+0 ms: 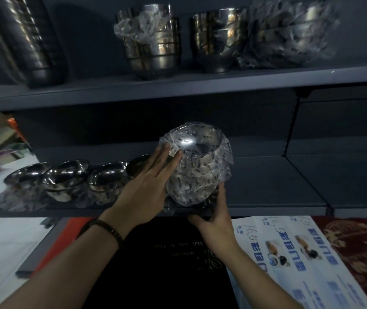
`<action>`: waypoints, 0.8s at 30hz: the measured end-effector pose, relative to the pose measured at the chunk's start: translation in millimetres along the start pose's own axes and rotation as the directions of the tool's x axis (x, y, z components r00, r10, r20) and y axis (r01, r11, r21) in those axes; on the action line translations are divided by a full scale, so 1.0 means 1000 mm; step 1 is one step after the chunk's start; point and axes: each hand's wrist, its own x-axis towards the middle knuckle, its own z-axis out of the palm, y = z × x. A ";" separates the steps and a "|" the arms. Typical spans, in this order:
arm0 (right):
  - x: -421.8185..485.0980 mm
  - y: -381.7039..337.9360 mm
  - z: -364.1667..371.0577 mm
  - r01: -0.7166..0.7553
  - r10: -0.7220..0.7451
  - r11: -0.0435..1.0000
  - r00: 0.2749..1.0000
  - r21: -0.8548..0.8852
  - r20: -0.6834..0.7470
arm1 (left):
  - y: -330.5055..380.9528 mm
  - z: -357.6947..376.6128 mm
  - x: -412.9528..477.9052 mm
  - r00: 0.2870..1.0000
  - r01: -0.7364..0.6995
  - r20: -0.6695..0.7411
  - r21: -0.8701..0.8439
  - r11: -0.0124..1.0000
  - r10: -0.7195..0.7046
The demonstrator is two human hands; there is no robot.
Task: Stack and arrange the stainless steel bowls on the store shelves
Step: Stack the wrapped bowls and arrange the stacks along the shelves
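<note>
Plastic-wrapped stack of steel bowls at front edge of the lower shelf, left hand flat-fingered against its side, right hand curled under its base; slick wrap may slip, tipping it off the edge or into the loose bowls alongside.

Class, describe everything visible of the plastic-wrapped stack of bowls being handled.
The wrapped stack of bowls is nested steel bowls in crinkled clear printed plastic, its mouth tilted towards the camera. It sits at the front edge of the lower shelf. The left hand lies flat against its side; the right hand grips its base.
</note>
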 end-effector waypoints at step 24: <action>0.021 0.011 -0.019 0.070 -0.068 0.997 0.987 -0.011 0.143 | 0.004 0.005 0.009 0.995 0.056 0.081 0.019 0.998 -0.057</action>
